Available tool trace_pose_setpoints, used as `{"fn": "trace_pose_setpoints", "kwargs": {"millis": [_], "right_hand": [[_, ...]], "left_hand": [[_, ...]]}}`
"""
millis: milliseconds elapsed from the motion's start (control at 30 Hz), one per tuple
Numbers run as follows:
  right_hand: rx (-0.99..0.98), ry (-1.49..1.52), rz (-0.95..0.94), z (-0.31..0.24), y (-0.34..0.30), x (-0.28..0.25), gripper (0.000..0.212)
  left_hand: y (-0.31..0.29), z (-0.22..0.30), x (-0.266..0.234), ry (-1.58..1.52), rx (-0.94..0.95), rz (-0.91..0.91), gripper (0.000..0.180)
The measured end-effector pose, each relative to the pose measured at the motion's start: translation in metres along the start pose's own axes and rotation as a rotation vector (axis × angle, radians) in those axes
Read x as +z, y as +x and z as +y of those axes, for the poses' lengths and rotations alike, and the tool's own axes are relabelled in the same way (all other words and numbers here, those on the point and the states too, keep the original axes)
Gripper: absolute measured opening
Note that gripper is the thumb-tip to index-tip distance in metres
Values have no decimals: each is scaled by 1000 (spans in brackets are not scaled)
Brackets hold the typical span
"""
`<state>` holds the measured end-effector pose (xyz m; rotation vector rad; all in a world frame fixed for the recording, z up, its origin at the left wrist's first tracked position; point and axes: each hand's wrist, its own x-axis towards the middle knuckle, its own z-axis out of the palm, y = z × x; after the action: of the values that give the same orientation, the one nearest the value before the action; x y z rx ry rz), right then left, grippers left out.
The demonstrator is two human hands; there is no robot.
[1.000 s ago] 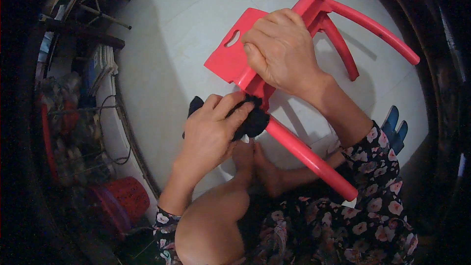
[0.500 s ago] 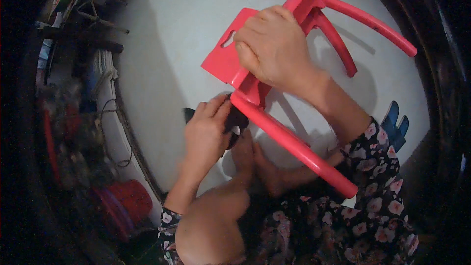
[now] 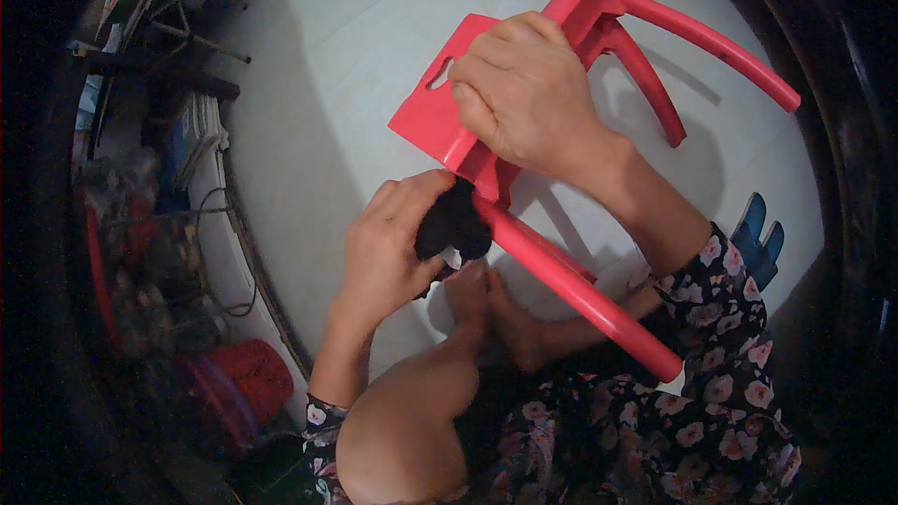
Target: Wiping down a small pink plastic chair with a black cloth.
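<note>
A red plastic stool [image 3: 580, 295] is tipped on its side, its seat with a slot turned to the left and its legs pointing right and toward me. Closed over the edge of the seat is my right hand [image 3: 533, 98]. My left hand [image 3: 393, 238] is wrapped round a black cloth [image 3: 454, 224] with a small white patch. That cloth touches the stool where the near leg meets the seat. Part of it is hidden behind my left fingers.
Blue slippers [image 3: 760, 241] lie on the pale tiled floor [image 3: 327, 93] at the right. Along the left stand a red basket [image 3: 253, 379], stacked papers [image 3: 201, 131] and a dark rack [image 3: 187, 33]. My bare feet [image 3: 510, 327] are below the stool.
My left hand has shifted slightly up with the black cloth, which now covers the top of the near leg. The right hand keeps its grip, and the stool has barely moved.
</note>
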<state>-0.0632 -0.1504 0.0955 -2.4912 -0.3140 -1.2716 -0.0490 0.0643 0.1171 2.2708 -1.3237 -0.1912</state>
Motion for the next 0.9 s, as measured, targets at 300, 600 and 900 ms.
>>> {"fn": "trace_pose_setpoints", "kwargs": {"millis": [300,600,900], "right_hand": [[7,-47,11,-1,3,4,10],[4,-49,25,-1,3,4,12],[-33,-41,8,1,2,2,16]], "left_hand": [[13,4,-14,-39,-28,-162,53],[9,16,-6,122,109,-85,60],[12,36,2,398,145,-26,37]]}}
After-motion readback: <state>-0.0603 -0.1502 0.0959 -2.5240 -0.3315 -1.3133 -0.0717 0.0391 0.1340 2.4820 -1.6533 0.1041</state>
